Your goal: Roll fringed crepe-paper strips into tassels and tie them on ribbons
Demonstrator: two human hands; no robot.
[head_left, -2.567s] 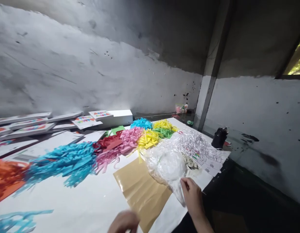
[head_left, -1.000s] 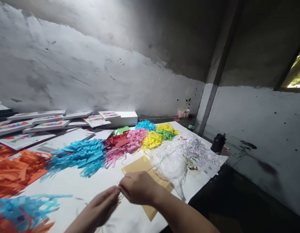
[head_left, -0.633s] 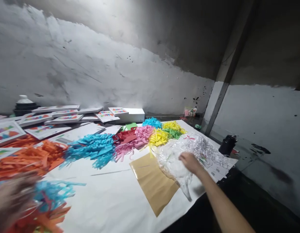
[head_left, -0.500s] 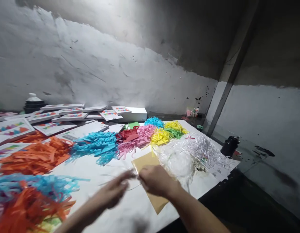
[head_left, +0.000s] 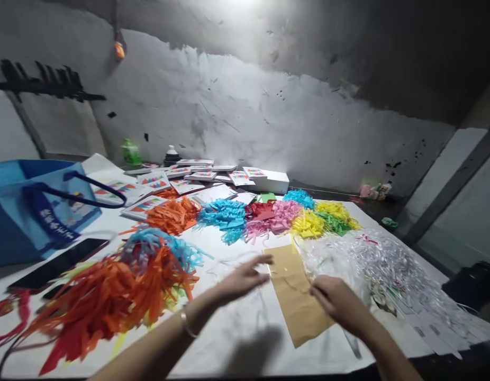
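Observation:
A brown paper sheet [head_left: 295, 296] lies on the white-covered table [head_left: 245, 338]. Over its upper left edge, my left hand [head_left: 245, 276] has its fingers spread, with nothing seen in them. At the sheet's right edge is my right hand [head_left: 337, 297], its fingers closed; whatever they may hold is too small or blurred to make out. White plastic film [head_left: 336, 264] and a heap of silvery shreds [head_left: 404, 275] lie right of the sheet. Behind it are yellow [head_left: 308, 224], pink [head_left: 284, 214] and blue [head_left: 225, 214] paper fringe bundles.
Orange fringe [head_left: 121, 296] covers the left front, near a dark phone [head_left: 62, 264] and a blue bag [head_left: 15, 211]. Flat printed boxes [head_left: 201, 175] and a white box [head_left: 272, 181] stand along the back. A dark object [head_left: 471, 286] is at the far right.
The view has swung left, bringing the bag and phone into sight. My hands have moved apart, and my left hand's fingers now show spread. More of the brown sheet is uncovered.

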